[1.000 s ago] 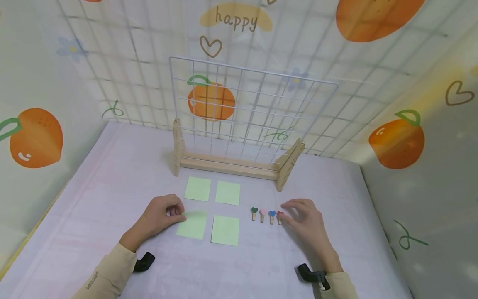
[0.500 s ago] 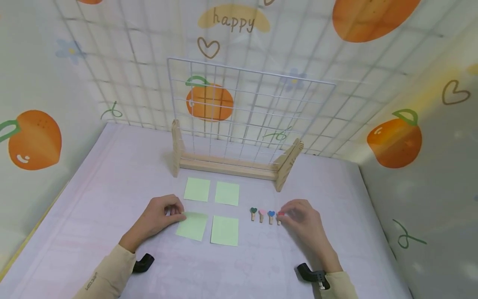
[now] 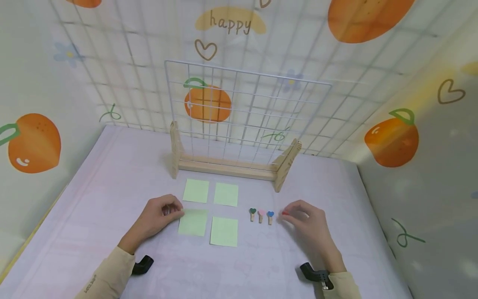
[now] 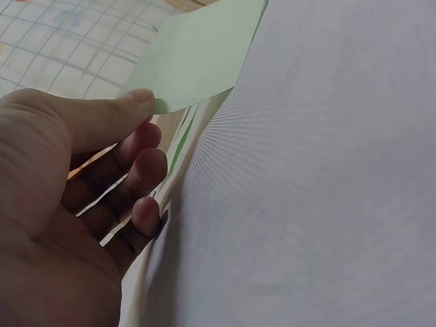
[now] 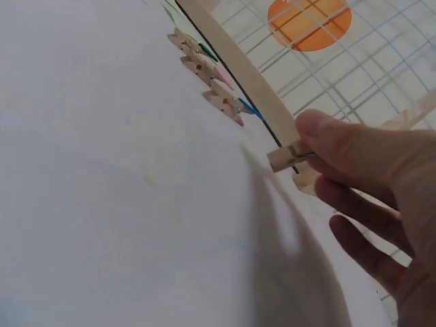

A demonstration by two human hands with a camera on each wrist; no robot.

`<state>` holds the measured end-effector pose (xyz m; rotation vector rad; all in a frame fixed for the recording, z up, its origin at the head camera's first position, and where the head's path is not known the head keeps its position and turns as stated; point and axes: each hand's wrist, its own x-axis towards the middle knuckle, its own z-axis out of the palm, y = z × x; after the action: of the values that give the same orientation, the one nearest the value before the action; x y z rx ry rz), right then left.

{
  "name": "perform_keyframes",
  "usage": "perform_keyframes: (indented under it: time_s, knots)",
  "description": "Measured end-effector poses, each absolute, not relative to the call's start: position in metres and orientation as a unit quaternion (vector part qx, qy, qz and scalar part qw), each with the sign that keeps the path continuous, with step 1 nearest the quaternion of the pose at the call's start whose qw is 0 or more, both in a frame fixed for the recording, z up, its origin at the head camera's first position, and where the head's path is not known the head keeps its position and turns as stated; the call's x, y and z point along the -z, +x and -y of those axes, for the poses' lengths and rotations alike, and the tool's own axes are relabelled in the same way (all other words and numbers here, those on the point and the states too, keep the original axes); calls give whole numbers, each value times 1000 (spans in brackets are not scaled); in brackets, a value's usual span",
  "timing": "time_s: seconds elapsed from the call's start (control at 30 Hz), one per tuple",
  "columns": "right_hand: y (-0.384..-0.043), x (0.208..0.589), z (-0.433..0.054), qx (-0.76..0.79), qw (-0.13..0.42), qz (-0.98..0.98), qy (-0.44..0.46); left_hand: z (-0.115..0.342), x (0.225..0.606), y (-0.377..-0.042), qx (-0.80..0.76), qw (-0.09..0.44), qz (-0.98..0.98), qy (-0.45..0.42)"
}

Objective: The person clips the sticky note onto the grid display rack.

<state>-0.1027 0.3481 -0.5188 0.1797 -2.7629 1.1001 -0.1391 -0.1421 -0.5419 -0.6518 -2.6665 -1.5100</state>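
At the front left, my left hand (image 3: 157, 215) pinches the left corner of a pale green paper note (image 3: 193, 223). In the left wrist view the thumb lies on that note (image 4: 197, 61), which is raised and tilted off the table. My right hand (image 3: 311, 222) pinches a small wooden clothespin (image 5: 285, 157) between thumb and index finger; a bit of its red top (image 3: 285, 213) shows in the head view. Left of that hand lie three more clothespins with heart tops: green (image 3: 252, 211), pink (image 3: 261, 213) and blue (image 3: 270, 214).
Three other green notes lie flat: back left (image 3: 196, 191), back right (image 3: 226, 194) and front right (image 3: 224, 231). Behind them stands a white wire grid (image 3: 248, 108) in a wooden base (image 3: 228, 168). Patterned walls enclose the table (image 3: 209, 274) at the back and sides.
My right hand has taken hold of the red-topped clothespin and moved it slightly right, away from the row. The left hand has kept its pinch while the note has shifted and turned slightly.
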Motion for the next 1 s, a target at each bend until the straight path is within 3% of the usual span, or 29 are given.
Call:
perform_keyframes:
  time_s: [0.1, 0.33, 0.67, 1.0]
  knots:
    - [-102, 516, -347, -361, 103, 925, 53, 143, 541, -138, 490, 3, 847, -208]
    - [-100, 512, -345, -329, 83, 937, 76, 144, 538, -137, 496, 6, 843, -208]
    - [-101, 510, -344, -363, 169, 906, 134, 143, 535, -141, 506, 21, 838, -203]
    - [-106, 491, -320, -333, 173, 917, 133, 145, 510, -159, 488, 48, 843, -222]
